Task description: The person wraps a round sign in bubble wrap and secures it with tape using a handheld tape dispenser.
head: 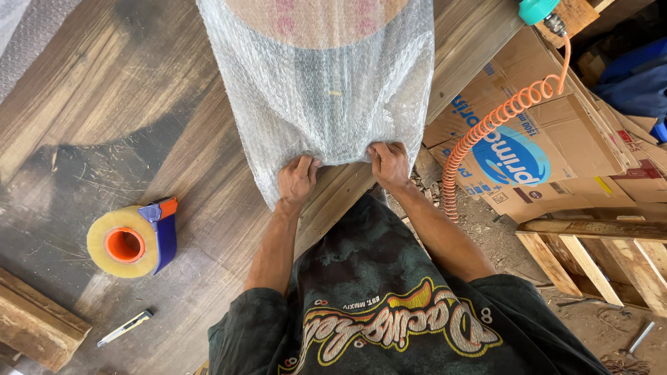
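A sheet of clear bubble wrap (326, 90) lies over a flat object on the wooden table (125, 90), reaching from the top of the view down to the near edge. My left hand (297, 179) grips the wrap's near edge with its fingers curled in. A little to the right, my right hand (390, 164) pinches the same edge at the table's rim. What lies beneath the wrap is only dimly visible, with a pale brown area near the top.
A tape dispenser (133, 240) with a big roll sits left of my hands. A utility knife (125, 328) and a wooden block (35, 326) lie near the bottom left. Cardboard boxes (542, 146), an orange coiled hose (493, 125) and a wooden pallet (597, 257) stand right of the table.
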